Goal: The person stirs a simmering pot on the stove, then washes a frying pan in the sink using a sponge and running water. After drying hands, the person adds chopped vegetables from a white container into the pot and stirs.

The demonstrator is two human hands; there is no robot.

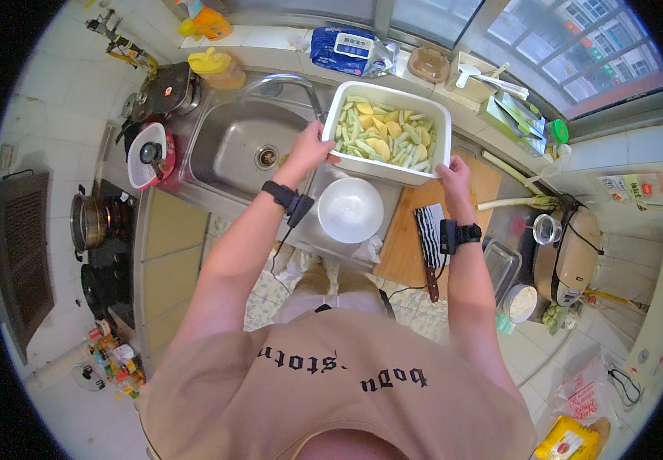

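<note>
My left hand (pixel 312 148) and my right hand (pixel 454 173) grip a white rectangular tub (pixel 445 123) by its two near corners. Cut green beans (pixel 355 131) and potato slices (pixel 378 148) fill it. A strapped device sits on each wrist. Just below the tub, a white bowl (pixel 351 210) stands on the steel drainboard. Right of the bowl lies a bamboo cutting board (pixel 403 230) bearing a cleaver (pixel 430 236) with a striped blade and a wooden handle. The tub hides part of the board.
A steel sink (pixel 245 144) with a curved faucet (pixel 303 81) is at left. A pot (pixel 89 222) stands on the gas stove (pixel 114 253). Leeks (pixel 509 203), a glass container (pixel 502 270) and a rice cooker (pixel 574 253) are at right. Wet wipes (pixel 349 52) lie on the sill.
</note>
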